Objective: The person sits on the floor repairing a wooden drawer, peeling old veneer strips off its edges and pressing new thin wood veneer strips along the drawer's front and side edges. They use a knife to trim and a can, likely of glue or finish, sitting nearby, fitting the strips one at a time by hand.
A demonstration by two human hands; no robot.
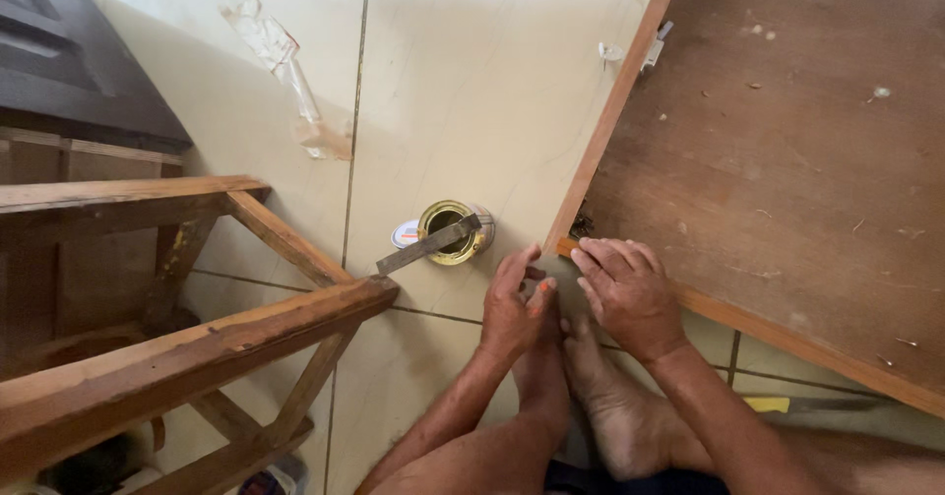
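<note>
- bare skin fills the near edge of the view: your two forearms rise from the bottom, and your bare feet [581, 377] rest on the tiled floor [463, 92] between them.
- your left hand [514, 306] hovers just above the feet, fingers curled loosely inward; a small orange object [542, 285] shows at the fingertips, too small to identify, and you cannot tell whether it is pinched or merely lying against them.
- your right hand [627, 288] lies palm down, fingers together and extended, pressed on the near corner of the wooden board [778, 160]; it grips nothing, the fingers resting flat on the wood.
- the two hands sit just beside each other, apart by a narrow gap.
- the wooden board is a large brown panel with a lighter edge strip, lying flat on the floor to your right and running to the top of the view; its surface carries small flecks of debris.
- an open round tin [455, 229] with a gold-coloured rim stands on the tiles just beyond your left hand; a flat metal strip [427, 244] rests across its mouth, slanting down to the left.
- a wooden frame [197, 328] of rough beams occupies the left side, its nearest rail ending close to the strip's lower end.
- a crumpled piece of clear plastic [285, 72] lies on the tiles farther off, upper left.
- a small metal fitting [655, 47] sits at the board's far left edge.
</note>
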